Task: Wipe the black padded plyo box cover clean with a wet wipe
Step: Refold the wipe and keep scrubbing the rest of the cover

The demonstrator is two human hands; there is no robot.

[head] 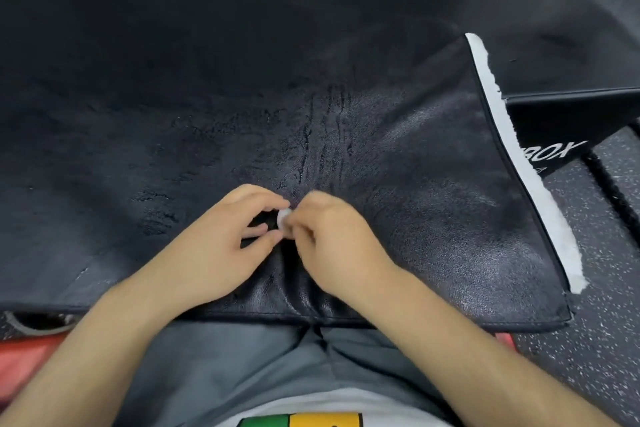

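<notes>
The black padded plyo box cover (433, 191) lies flat in front of me, its leather-like surface streaked with wet marks around the middle. A white fuzzy strip (519, 163) runs along its right edge. Both hands meet just above the cover's near edge. My left hand (228, 239) and my right hand (329, 236) pinch a small crumpled white wet wipe (284, 217) between their fingertips. Most of the wipe is hidden by my fingers.
A black plyo box (561, 128) with white lettering stands to the right on speckled rubber floor (588, 340). More black padded surface (173, 45) stretches away behind. A red object (24, 357) lies at the lower left. My grey trousers sit below the cover's near edge.
</notes>
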